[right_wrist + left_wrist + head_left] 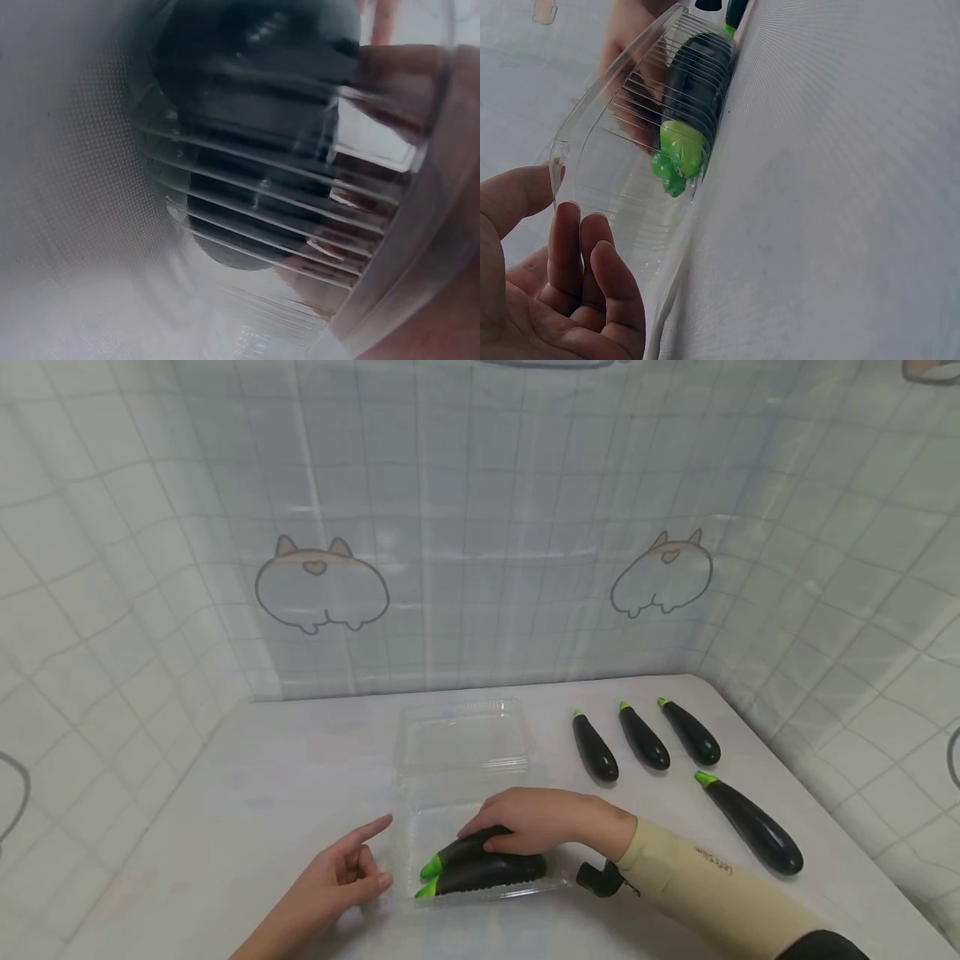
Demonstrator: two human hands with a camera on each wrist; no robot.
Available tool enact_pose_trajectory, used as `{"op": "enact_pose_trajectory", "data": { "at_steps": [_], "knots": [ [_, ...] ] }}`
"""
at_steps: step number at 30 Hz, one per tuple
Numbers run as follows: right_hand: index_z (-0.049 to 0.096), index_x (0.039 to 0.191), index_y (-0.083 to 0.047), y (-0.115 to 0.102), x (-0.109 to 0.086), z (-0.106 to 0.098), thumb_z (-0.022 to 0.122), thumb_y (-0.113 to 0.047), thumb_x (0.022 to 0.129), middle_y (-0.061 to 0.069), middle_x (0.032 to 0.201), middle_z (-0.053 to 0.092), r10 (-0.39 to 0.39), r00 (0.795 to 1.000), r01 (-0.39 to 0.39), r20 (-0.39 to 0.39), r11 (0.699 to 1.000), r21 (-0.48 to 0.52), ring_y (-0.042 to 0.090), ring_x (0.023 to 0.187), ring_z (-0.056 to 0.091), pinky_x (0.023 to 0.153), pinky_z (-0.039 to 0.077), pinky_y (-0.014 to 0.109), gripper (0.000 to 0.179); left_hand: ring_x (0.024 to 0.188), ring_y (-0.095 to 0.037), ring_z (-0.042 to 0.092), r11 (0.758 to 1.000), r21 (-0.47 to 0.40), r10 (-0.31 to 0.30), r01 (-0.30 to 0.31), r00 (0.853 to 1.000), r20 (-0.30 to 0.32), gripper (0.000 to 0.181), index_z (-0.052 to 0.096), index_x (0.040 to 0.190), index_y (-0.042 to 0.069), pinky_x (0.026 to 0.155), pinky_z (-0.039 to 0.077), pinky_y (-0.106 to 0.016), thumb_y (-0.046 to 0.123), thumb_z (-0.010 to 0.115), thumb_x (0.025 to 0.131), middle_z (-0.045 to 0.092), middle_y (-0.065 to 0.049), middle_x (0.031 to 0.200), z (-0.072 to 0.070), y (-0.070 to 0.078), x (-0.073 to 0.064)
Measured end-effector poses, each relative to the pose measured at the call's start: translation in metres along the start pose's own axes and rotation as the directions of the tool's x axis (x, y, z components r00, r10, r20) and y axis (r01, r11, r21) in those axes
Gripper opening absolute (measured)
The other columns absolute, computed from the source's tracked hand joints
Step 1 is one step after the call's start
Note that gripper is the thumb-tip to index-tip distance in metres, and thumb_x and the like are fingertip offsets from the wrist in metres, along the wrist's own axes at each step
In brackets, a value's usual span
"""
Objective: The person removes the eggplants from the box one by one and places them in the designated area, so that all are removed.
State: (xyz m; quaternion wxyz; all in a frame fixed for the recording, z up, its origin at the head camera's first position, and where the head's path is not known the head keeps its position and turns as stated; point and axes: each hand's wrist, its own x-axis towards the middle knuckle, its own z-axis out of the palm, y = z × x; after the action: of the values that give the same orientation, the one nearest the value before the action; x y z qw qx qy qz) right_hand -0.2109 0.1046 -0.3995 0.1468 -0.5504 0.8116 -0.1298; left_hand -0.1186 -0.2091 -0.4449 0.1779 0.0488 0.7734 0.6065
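Observation:
A clear plastic hinged container [408,843] lies with its lid laid back. Two dark eggplants with bright green stem ends are side by side in its base. My right hand [525,818] reaches in from the right and grips the rear eggplant [459,852], fingers over the far side and thumb on the near side. The front eggplant [491,872] lies along the near wall. My left hand [337,878] is at the left edge, index finger and thumb extended, fingertips right at the container's rim [559,165]. Through the ribbed wall, the right wrist view shows a dark eggplant [255,172].
Behind the base lies the clear lid [461,735]. On the right of the table [300,760] are several more eggplants: three in a back row, including one eggplant [643,737] in the middle, and a larger eggplant [753,827] nearer. A printed curtain [480,568] surrounds the table.

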Motion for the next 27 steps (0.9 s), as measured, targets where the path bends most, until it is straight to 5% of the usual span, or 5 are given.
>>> {"op": "enact_pose_trajectory", "data": {
  "at_steps": [15, 27],
  "knots": [
    [0.061, 0.136, -0.021, -0.0006, 0.0023, 0.0017, 0.060, -0.021, 0.100, -0.012, 0.118, 0.063, 0.028, 0.999, -0.029, -0.033, 0.999, -0.020, -0.002, 0.103, 0.056, 0.089, 0.044, 0.019, 0.036, 0.075, -0.021, 0.056, 1.000, 0.021, 0.001, -0.001, 1.000, -0.010, 0.077, 0.033, 0.154, 0.010, 0.067, 0.047, -0.029, 0.023, 0.075, 0.090, 0.058, -0.013, 0.088, -0.0006, 0.0003, -0.0011],
    [0.060, 0.136, -0.021, -0.0019, 0.0033, -0.0051, 0.060, -0.028, 0.101, -0.010, 0.123, 0.063, 0.108, 0.966, -0.106, -0.235, 0.994, 0.022, 0.002, 0.109, 0.056, 0.091, 0.045, 0.025, 0.037, 0.076, -0.022, 0.056, 1.000, 0.015, -0.007, 0.007, 1.000, -0.003, 0.078, 0.033, 0.154, 0.009, 0.067, 0.048, -0.029, 0.023, 0.075, 0.090, 0.060, -0.013, 0.087, -0.0012, 0.0008, 0.0002]
  ]
}}
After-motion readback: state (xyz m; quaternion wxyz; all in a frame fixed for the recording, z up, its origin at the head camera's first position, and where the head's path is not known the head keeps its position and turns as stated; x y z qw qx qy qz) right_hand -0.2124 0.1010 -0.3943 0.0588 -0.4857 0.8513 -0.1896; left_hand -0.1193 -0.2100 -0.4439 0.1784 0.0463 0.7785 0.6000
